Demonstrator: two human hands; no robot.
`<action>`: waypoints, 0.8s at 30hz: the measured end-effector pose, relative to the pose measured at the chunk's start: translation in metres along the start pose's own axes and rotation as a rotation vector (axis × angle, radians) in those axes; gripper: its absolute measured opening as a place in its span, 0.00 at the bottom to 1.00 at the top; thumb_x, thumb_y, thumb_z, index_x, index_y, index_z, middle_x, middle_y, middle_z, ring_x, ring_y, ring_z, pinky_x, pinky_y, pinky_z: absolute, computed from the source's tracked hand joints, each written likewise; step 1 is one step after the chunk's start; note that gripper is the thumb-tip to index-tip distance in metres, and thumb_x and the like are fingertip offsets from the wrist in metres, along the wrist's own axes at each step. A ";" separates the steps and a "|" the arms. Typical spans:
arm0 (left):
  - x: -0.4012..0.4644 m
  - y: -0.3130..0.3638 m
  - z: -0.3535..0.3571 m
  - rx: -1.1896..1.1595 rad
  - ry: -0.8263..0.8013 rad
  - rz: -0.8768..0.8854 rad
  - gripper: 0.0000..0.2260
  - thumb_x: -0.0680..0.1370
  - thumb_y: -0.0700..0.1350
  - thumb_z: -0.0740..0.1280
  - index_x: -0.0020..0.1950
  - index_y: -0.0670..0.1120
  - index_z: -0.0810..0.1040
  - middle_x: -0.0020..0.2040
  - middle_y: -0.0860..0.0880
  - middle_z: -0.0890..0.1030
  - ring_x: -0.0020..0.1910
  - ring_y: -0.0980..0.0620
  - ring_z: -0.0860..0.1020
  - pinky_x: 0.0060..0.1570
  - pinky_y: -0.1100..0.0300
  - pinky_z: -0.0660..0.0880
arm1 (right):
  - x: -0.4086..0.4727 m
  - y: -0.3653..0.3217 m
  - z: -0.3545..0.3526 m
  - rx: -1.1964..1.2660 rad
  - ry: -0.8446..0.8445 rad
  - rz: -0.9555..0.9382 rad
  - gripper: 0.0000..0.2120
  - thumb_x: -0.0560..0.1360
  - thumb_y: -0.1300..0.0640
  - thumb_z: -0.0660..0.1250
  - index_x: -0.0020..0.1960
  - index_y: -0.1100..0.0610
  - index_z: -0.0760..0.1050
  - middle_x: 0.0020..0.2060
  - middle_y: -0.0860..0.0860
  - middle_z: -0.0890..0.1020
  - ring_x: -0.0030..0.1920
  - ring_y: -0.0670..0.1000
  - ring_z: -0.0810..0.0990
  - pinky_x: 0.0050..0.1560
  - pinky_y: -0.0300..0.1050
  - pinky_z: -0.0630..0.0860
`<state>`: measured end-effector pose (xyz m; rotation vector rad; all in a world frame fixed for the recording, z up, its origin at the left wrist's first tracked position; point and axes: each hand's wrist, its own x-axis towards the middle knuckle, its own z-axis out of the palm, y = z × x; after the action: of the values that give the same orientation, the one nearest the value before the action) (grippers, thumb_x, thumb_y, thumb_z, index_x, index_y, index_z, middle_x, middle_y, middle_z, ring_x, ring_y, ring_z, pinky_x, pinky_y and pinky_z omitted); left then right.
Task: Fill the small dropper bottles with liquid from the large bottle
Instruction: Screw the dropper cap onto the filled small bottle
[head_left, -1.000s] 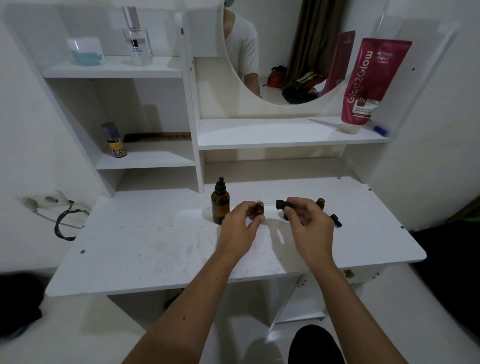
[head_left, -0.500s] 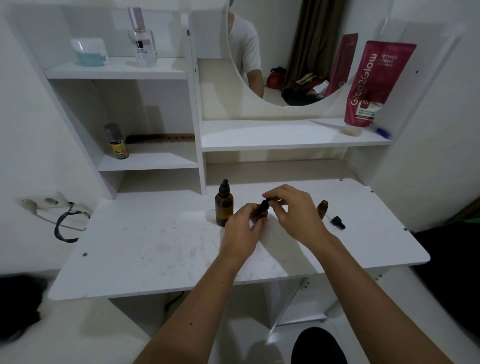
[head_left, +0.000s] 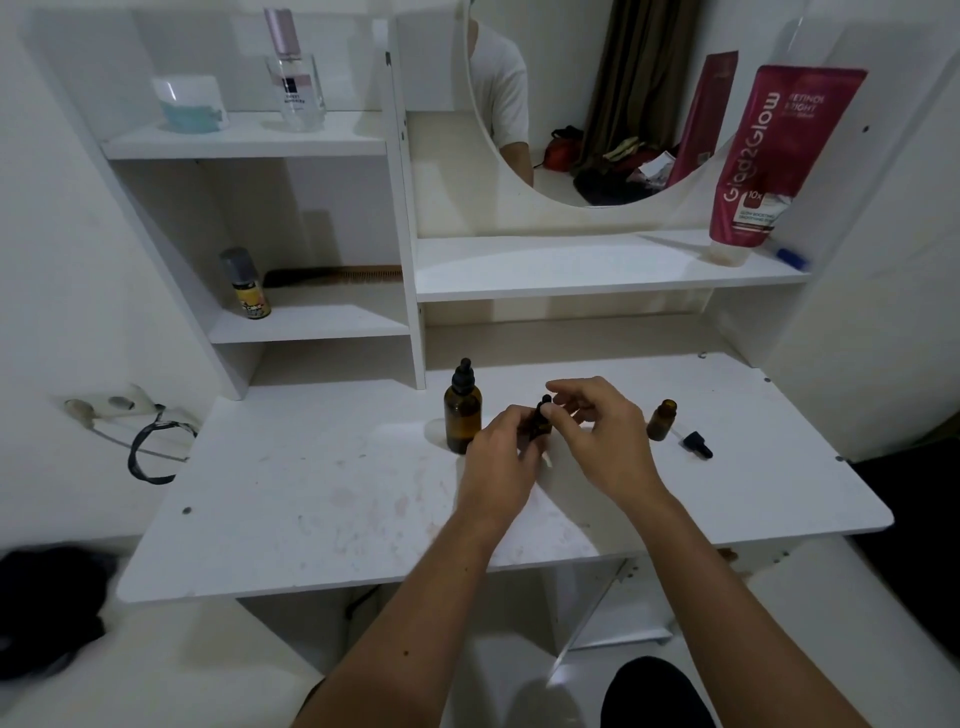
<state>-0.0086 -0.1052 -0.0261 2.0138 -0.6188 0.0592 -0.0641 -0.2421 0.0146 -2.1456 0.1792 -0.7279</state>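
1. Small dropper bottle (head_left: 540, 426) held just above the tabletop (head_left: 311, 493), gripped around its body by the left hand (head_left: 498, 457).
2. Dropper cap (head_left: 545, 404) now seated on that bottle's neck, pinched by the right hand's fingertips (head_left: 551, 410); a second ago, held apart and off to the right.
3. Judged from that: capping under way, likely twisting shut, so this bottle's fill probably finished.
4. Large bottle (head_left: 462, 415) upright just left of the hands, own dropper on.
5. Second small bottle (head_left: 662, 420) standing open to the right, its loose dropper (head_left: 693, 443) lying beside it; level inside too dark to tell, perhaps next for filling.
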 end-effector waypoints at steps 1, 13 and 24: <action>0.000 0.000 0.000 0.001 0.001 0.000 0.10 0.80 0.44 0.71 0.62 0.50 0.78 0.55 0.56 0.83 0.53 0.61 0.80 0.52 0.73 0.73 | -0.002 0.000 0.002 0.013 -0.002 0.000 0.12 0.78 0.60 0.74 0.62 0.53 0.83 0.52 0.45 0.84 0.51 0.39 0.83 0.51 0.27 0.76; 0.002 -0.004 0.002 -0.010 0.018 0.027 0.09 0.81 0.44 0.70 0.61 0.50 0.78 0.55 0.55 0.83 0.54 0.60 0.80 0.55 0.67 0.77 | -0.020 0.007 0.024 0.115 0.142 -0.001 0.14 0.79 0.64 0.72 0.63 0.55 0.82 0.56 0.47 0.84 0.56 0.45 0.83 0.57 0.36 0.80; 0.002 -0.005 0.003 -0.014 0.024 0.040 0.10 0.81 0.44 0.70 0.61 0.49 0.78 0.54 0.55 0.83 0.54 0.61 0.80 0.55 0.70 0.75 | -0.022 0.009 0.027 0.040 0.180 -0.044 0.12 0.80 0.62 0.72 0.63 0.55 0.82 0.55 0.47 0.83 0.50 0.44 0.83 0.55 0.32 0.77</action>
<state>-0.0056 -0.1068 -0.0308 1.9841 -0.6429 0.1030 -0.0656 -0.2211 -0.0150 -2.0517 0.2113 -0.9428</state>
